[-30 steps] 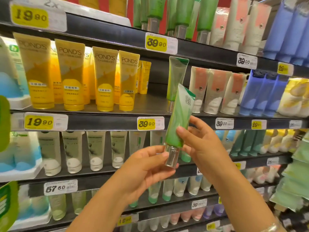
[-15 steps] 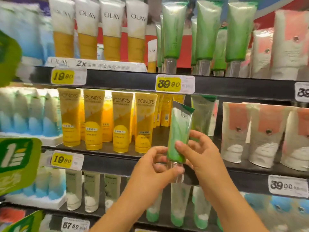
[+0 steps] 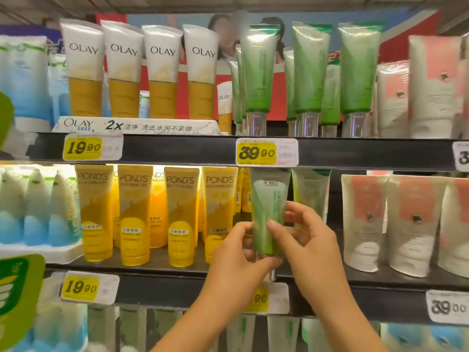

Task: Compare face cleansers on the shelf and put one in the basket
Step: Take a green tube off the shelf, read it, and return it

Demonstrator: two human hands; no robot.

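A green cleanser tube (image 3: 268,207) with a clear silver cap stands upright at the middle shelf (image 3: 157,265), cap down, printed front towards me. My left hand (image 3: 238,260) grips its lower part from the left, and my right hand (image 3: 307,240) pinches it from the right with thumb across the front. Behind it stands another green tube (image 3: 311,191) of the same kind. No basket is in view.
Yellow Pond's tubes (image 3: 134,214) fill the middle shelf to the left, pink-and-white tubes (image 3: 411,219) to the right. Above stand Olay tubes (image 3: 121,69) and taller green tubes (image 3: 309,72). Yellow price tags (image 3: 257,152) line the shelf edges. Blue-white tubes (image 3: 35,207) sit far left.
The view has tilted upward, showing the top shelf. Both hands have carried the green tube up and back towards the middle shelf and turned it upright, front facing me.
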